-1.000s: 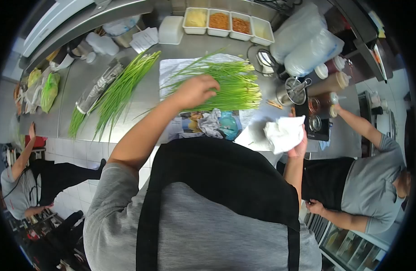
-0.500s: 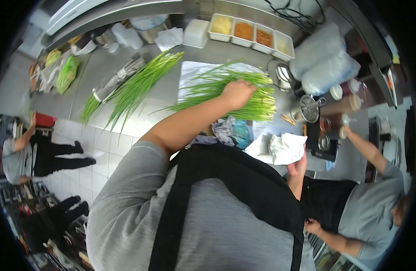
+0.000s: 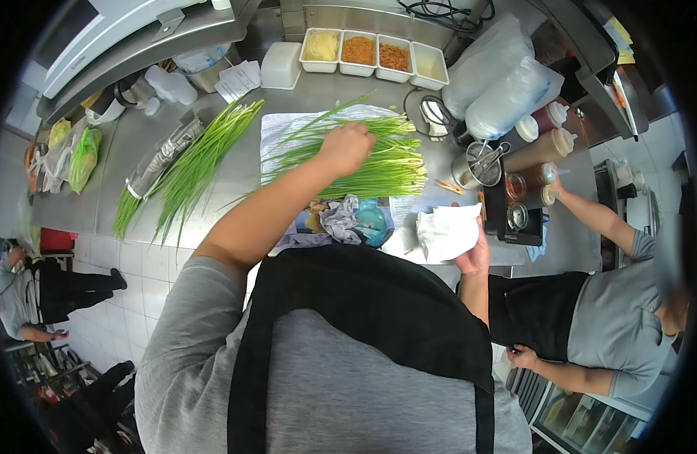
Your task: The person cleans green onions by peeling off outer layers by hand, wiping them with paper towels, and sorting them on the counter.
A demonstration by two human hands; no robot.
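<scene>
A spread of long green chives (image 3: pixel 382 170) lies over white paper (image 3: pixel 276 132) on the steel counter, pale ends to the right. My left hand (image 3: pixel 347 150) rests on top of them, its fingers curled in among the stalks. How many stalks it grips is hidden. My right hand (image 3: pixel 476 253) holds a crumpled white paper towel (image 3: pixel 447 232) near the counter's front edge. Farther left lie a loose bunch of chives (image 3: pixel 208 155) and a bundle wrapped in printed paper (image 3: pixel 165 157). Crumpled scraps with a blue-green plastic piece (image 3: pixel 371 221) sit just in front of me.
White tubs (image 3: pixel 357 51) of toppings line the back. Plastic bags (image 3: pixel 507 91), a metal container with utensils (image 3: pixel 477 166) and sauce bottles (image 3: pixel 553 144) stand right. A co-worker (image 3: pixel 621 303) reaches toward the bottles; another person (image 3: pixel 46 284) is at far left.
The whole view has shifted, so the counter items appear farther left. My left hand stays on the chives with its fingers curled. The paper towel in my right hand has changed shape slightly.
</scene>
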